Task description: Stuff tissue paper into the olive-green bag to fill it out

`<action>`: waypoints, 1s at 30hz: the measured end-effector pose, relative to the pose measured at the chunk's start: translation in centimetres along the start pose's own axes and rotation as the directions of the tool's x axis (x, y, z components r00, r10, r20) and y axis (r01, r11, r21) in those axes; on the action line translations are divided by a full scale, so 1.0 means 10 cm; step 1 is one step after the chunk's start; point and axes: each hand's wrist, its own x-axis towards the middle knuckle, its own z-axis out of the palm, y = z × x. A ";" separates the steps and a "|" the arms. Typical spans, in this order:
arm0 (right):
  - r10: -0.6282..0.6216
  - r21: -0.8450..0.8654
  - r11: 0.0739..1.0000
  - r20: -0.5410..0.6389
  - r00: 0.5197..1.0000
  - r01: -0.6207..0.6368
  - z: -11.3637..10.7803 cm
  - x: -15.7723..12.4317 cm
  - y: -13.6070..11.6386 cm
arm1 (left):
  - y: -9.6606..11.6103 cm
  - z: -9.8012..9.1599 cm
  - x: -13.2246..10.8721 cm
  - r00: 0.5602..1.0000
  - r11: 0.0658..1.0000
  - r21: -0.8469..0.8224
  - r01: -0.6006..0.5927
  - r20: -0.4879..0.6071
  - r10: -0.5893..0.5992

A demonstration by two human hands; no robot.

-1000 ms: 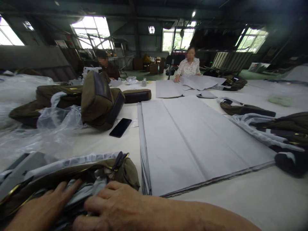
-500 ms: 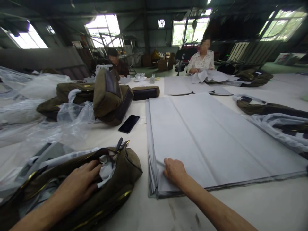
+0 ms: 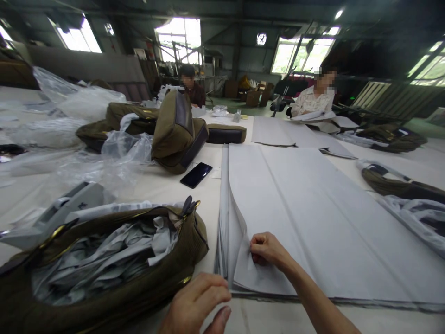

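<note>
A thick stack of grey tissue paper sheets [image 3: 313, 218] lies on the white table in front of me. My right hand [image 3: 266, 249] pinches the near left corner of the top sheet, which is lifted and curled up off the stack. My left hand [image 3: 198, 304] hovers open just left of the stack's near corner, holding nothing. To its left lies an olive green bag [image 3: 114, 278], unzipped and stuffed with crumpled grey paper.
A black phone [image 3: 196, 175] lies beyond the bag. More olive bags [image 3: 177, 134] and clear plastic wrap [image 3: 114, 157] crowd the left side, others lie at the right [image 3: 399, 185]. Two people sit at the far end with more paper sheets [image 3: 281, 132].
My left hand has left the bag and come over beside the paper stack. My right hand has gripped the top sheet's corner and raised it. The view has shifted left.
</note>
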 end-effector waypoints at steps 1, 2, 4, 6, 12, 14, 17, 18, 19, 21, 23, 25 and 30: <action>0.004 0.005 1.000 0.016 1.000 -0.004 -0.01 0.01 -0.01 | 0.01 0.07 0.06 1.000 0.996 -0.084 0.031 0.000 -0.031; 0.005 0.003 1.000 0.029 1.000 -0.005 -0.02 0.02 -0.02 | 0.01 0.13 0.11 0.998 0.985 -0.161 0.056 -0.008 -0.058; 0.001 -0.019 1.000 0.052 0.999 0.000 -0.06 0.03 -0.04 | -0.02 0.21 0.19 0.994 0.957 -0.273 0.098 -0.022 -0.108; -0.012 -0.062 0.998 0.066 0.998 0.016 -0.09 0.03 -0.07 | -0.05 0.25 0.25 0.984 0.927 -0.340 0.156 -0.027 -0.176; -0.186 -0.312 0.938 -0.086 0.979 0.151 0.04 -0.09 -0.19 | -0.14 0.35 0.35 0.926 0.827 -0.447 0.341 0.010 -0.377; -0.264 -0.490 0.858 -0.161 0.951 0.155 0.20 -0.11 -0.28 | -0.18 0.44 0.33 0.900 0.787 -0.473 0.396 0.030 -0.435; -0.287 -0.667 0.741 -0.212 0.934 0.076 0.39 -0.05 -0.39 | -0.22 0.58 0.26 0.887 0.764 -0.485 0.425 0.054 -0.459; -0.277 -0.674 0.736 -0.210 0.938 0.067 0.41 -0.01 -0.41 | -0.24 0.61 0.22 0.885 0.761 -0.484 0.431 0.061 -0.462; -0.269 -0.653 0.754 -0.200 0.942 0.076 0.40 0.03 -0.41 | -0.26 0.63 0.19 0.883 0.759 -0.485 0.435 0.066 -0.464; -0.268 -0.601 0.791 -0.173 0.948 0.114 0.30 0.10 -0.38 | -0.30 0.63 0.11 0.878 0.753 -0.483 0.446 0.073 -0.474; -0.258 -0.512 0.846 -0.147 0.955 0.150 0.16 0.16 -0.31 | -0.35 0.60 0.05 0.864 0.741 -0.476 0.474 0.091 -0.495; -0.222 -0.393 0.905 -0.118 0.968 0.160 0.05 0.20 -0.24 | -0.41 0.60 -0.01 0.845 0.719 -0.475 0.508 0.112 -0.522; -0.108 -0.103 0.989 -0.050 0.993 0.102 -0.01 0.27 -0.11 | -0.57 0.67 -0.08 0.827 0.645 -0.554 0.526 0.158 -0.539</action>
